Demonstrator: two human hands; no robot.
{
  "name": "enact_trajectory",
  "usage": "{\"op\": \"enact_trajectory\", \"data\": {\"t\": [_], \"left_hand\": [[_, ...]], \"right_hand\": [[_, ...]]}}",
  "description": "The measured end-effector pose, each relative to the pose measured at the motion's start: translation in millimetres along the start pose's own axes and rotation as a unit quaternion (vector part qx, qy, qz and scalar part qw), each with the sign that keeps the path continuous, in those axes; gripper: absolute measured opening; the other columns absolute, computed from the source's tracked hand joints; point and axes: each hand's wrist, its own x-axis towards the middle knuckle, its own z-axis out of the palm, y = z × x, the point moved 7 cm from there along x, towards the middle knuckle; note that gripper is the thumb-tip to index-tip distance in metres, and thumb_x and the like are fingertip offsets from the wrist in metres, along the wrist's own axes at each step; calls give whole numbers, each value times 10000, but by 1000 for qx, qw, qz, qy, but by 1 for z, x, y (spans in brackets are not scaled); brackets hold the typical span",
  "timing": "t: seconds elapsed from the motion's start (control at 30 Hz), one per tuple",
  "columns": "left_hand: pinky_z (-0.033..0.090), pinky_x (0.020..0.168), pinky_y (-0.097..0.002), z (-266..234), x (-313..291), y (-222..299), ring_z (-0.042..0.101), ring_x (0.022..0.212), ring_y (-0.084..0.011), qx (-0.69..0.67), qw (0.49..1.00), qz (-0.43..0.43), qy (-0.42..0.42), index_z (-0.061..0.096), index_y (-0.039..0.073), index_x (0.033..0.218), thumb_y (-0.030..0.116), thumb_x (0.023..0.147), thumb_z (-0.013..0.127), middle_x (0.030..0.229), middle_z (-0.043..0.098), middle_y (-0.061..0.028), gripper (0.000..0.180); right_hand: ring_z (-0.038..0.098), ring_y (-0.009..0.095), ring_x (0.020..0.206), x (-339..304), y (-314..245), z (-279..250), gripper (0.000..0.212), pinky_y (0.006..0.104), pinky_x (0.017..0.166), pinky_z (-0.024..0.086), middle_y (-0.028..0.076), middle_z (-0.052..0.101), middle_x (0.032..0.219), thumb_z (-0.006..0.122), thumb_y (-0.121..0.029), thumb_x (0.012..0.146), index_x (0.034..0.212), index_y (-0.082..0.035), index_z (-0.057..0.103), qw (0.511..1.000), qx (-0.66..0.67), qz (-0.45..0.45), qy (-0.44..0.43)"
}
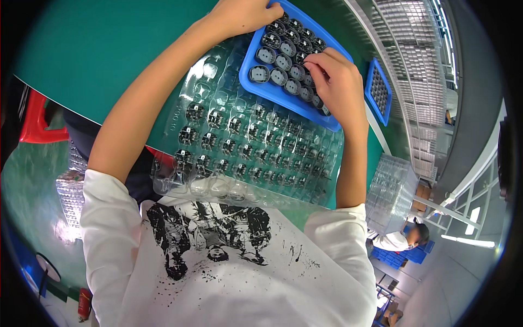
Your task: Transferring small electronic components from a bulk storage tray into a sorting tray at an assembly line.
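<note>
A blue plastic tray (251, 82) holds several round grey cups (260, 74). The cups in its far rows have small black electronic parts (271, 40) set in them; those in the near rows look bare inside. My left hand (245, 17) is closed at the tray's far left corner, its fingertips over a cup and what they hold hidden. Over the right middle of the tray, my right hand (339, 82) pinches down at a cup, the thing between its fingers too small to make out. Nearer me lies a clear plastic blister tray (188, 71) with rows of black electronic parts (208, 140) in its pockets.
The green tabletop (109, 49) stretches left. A second blue tray (372, 87) of small parts sits to the right, near a metal rail. Stacked clear trays (389, 191) stand at right, with another person (395, 240) beyond. A red stool (46, 122) is at left.
</note>
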Motion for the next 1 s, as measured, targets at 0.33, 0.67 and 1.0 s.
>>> {"op": "enact_trajectory", "data": {"t": [0.33, 0.67, 1.0], "left_hand": [[512, 755, -449, 1, 0, -1, 653, 813, -375, -10, 1000, -22, -15, 638, -26, 990, 171, 780, 602, 823, 667, -219, 290], [510, 756, -452, 11, 4, -3, 652, 816, -372, -6, 1000, 18, 2, 634, -27, 996, 177, 786, 604, 825, 668, -211, 294], [508, 789, -454, 2, -2, 4, 650, 851, -373, -9, 1000, -11, -4, 634, -18, 1009, 176, 793, 591, 850, 673, -214, 294]], "right_hand": [[552, 233, 590, -5, -13, -9, 98, 316, 541, 430, 93, 574, 731, 698, -63, 810, 889, -10, 674, 999, -17, 30, 6], [617, 271, 618, -49, -88, 29, 114, 347, 522, 482, 88, 636, 751, 685, -41, 779, 888, -68, 663, 977, -75, -53, -190], [596, 224, 588, 12, -41, -18, 75, 320, 543, 453, 113, 639, 726, 677, -45, 811, 867, 5, 676, 1000, 10, 16, 10]]}}
